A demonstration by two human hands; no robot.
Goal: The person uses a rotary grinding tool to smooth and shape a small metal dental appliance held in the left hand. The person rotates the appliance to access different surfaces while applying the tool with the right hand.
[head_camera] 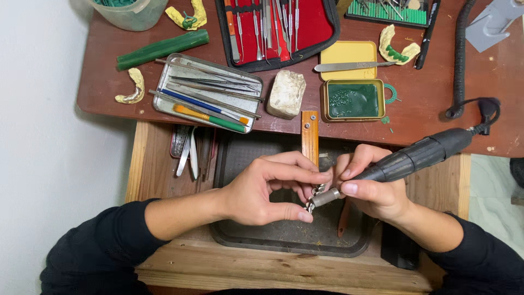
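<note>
Head view: my left hand (262, 188) pinches a small metal piece (312, 203) between thumb and fingers over the dark tray (284, 240). My right hand (368, 186) grips the black rotary handpiece (420, 155), its tip touching that piece (detail too small to make out), beside the wooden peg (309, 136).

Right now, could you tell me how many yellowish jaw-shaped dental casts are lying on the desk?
3: one at the left edge, one at the top beside the plastic tub, and one with green wax right of the yellow tin lid. Others may lie outside the view.
</note>
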